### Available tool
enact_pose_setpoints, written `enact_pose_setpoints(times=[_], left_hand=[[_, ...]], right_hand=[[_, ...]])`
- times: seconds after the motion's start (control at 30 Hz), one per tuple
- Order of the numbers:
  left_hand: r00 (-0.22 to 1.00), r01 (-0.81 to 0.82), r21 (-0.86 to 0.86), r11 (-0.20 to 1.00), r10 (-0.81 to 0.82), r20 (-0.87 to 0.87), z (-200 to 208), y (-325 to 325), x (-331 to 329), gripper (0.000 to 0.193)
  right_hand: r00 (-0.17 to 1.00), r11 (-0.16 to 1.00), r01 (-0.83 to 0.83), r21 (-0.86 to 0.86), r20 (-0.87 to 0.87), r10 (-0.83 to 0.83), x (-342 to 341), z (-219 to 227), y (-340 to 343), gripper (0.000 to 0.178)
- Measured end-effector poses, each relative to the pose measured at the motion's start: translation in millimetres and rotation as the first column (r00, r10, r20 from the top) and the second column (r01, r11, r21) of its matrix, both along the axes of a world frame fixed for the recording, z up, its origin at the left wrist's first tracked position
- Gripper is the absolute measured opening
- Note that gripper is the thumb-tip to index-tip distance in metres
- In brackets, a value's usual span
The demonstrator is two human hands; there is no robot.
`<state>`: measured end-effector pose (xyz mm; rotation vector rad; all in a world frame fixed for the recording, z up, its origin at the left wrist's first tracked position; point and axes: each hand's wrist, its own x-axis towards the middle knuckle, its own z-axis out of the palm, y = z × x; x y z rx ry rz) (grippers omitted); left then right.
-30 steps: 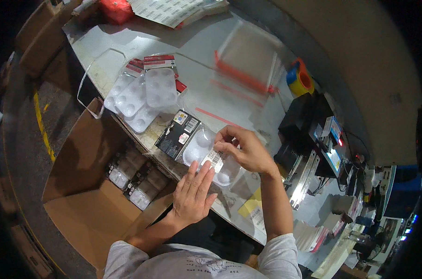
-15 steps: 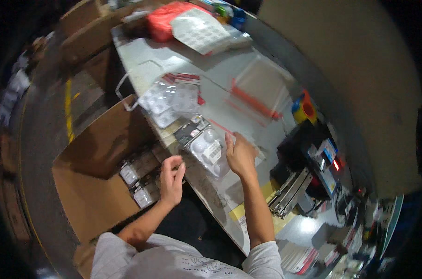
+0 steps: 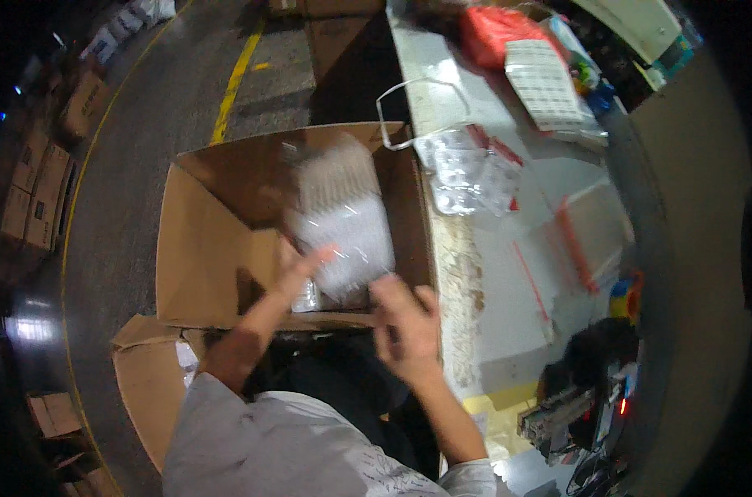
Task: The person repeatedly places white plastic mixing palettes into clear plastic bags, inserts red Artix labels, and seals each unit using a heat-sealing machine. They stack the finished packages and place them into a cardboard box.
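Over the open cardboard box (image 3: 200,248), my left hand (image 3: 303,272) grips a thick bundle of clear-wrapped packs (image 3: 351,228), its thumb on the near face. The bundle is smeared by motion, and the fingers behind it are hidden. Close to the bundle's lower right corner is my right hand (image 3: 409,331), also blurred; whether it touches the bundle I cannot tell. Part of another wrapped pack (image 3: 307,296) shows low in the box. On the table to the right lie clear packs of trays with round wells (image 3: 467,174) and red cards.
The box stands against the worn table edge (image 3: 457,282). A white strap loop (image 3: 392,145) hangs over that edge. Farther right are clear bags with a red strip (image 3: 591,240), a tape dispenser (image 3: 627,298) and a black device (image 3: 587,389). A second carton (image 3: 148,373) sits at lower left.
My view has swung left toward the box. Both hands have left the single pack at the table. My left hand now holds a bundle above the box, with my right hand beside it.
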<state>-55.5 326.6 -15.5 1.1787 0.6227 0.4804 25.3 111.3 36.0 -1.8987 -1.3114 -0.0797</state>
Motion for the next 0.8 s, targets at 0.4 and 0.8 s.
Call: enact_pose_setpoints(times=[0.4, 0.8], left_hand=[[0.481, -0.095, 0.178, 0.979, 0.202, -0.853, -427.2, 193.2, -191.0, 0.094], [0.15, 0.337, 0.246, 0.909, 0.206, -0.967, -494.3, 131.6, -194.6, 0.076]], right_hand=[[0.77, 0.695, 0.575, -0.432, -0.004, -0.639, 79.1, -89.8, 5.3, 0.044], [0.818, 0.532, 0.536, -0.655, 0.247, -0.519, 85.9, -62.6, 12.0, 0.046]])
